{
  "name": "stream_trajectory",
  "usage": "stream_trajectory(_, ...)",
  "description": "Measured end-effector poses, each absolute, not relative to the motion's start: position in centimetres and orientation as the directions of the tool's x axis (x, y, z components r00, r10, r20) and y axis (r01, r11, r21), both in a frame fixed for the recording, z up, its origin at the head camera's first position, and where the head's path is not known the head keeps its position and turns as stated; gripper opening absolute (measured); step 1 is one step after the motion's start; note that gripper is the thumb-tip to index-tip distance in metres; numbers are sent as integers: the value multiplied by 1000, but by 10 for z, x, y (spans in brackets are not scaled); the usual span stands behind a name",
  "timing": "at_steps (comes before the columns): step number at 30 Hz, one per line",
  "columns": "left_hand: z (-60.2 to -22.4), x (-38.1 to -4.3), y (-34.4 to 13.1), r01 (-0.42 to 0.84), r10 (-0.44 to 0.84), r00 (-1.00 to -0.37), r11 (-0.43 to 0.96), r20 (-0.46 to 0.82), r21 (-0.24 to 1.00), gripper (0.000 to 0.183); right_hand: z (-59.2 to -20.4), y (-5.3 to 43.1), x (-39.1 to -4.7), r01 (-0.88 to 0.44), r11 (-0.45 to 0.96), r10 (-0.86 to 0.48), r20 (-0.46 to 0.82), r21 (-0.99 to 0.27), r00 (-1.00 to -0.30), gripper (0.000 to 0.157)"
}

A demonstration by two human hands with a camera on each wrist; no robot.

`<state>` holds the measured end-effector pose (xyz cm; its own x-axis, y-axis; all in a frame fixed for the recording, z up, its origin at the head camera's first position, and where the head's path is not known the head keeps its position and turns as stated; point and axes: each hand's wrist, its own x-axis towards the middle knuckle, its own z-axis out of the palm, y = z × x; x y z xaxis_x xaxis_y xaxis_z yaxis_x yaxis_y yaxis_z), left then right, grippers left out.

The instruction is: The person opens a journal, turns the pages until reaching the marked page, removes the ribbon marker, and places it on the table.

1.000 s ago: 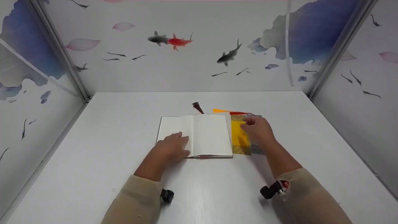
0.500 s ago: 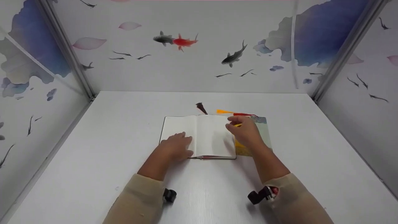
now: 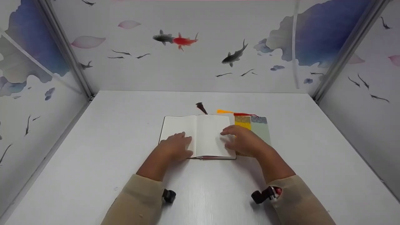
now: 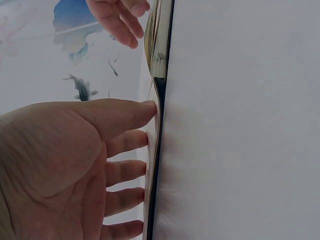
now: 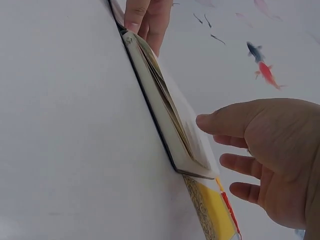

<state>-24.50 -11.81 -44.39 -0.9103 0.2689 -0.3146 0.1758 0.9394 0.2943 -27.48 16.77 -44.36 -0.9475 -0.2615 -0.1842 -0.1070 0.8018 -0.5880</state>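
An open notebook [image 3: 212,131] with blank white pages lies on the table. My left hand [image 3: 175,147] rests on its left page; in the left wrist view its extended fingertips [image 4: 125,170] touch the paper. Over the right page's outer edge hovers my right hand [image 3: 245,140], fingers loosely spread and holding nothing. The right wrist view shows its thumb [image 5: 225,117] apart from the page, and several leaves bulge along the notebook's lower edge. Beside the notebook lie a yellow bookmark [image 3: 242,123] and a pale green bookmark [image 3: 260,126], both partly hidden by my right hand.
A dark brown tassel [image 3: 201,107] sticks out beyond the notebook's top edge. An orange tassel [image 3: 224,111] and a red tassel [image 3: 243,114] lie above the bookmarks. Printed panels [image 3: 187,72] enclose the white table [image 3: 131,106] at the back and sides.
My right hand has moved left from the bookmarks to the notebook's right page, then slightly down, and its fingers have spread apart. My left hand has stayed on the left page.
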Motion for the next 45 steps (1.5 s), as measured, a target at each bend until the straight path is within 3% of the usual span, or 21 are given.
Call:
stream_trajectory(12,-443,-244,-118,169,266,-910,938,-318,302,71,-449,167,-276,-179,849,-320,-214,-498,-923,25)
stream_trajectory(16,-439,-240,-117,164,263,-913,937,-313,309,70,-448,167,-273,-209,863,-337,-216,-460,-917,29)
stream_trajectory(23,-434,-237,-115,162,258,-916,938,-307,305,69,-444,170,-271,-292,862,-403,-209,-415,-891,53)
stream_trajectory(30,-434,-237,-115,163,259,-917,938,-304,307,68,-440,171,-269,-260,881,-377,-253,-396,-891,55)
stream_trajectory(35,-435,-237,-115,152,251,-918,938,-307,312,69,-435,173,-267,-215,893,-342,-285,-396,-895,47)
stream_trajectory(41,-439,-240,-117,161,257,-917,938,-305,307,69,-431,175,-265,-196,900,-323,-296,-389,-899,22)
stream_trajectory(45,-440,-240,-117,163,259,-914,939,-311,303,69,-430,175,-265,-179,903,-300,-276,-391,-913,25)
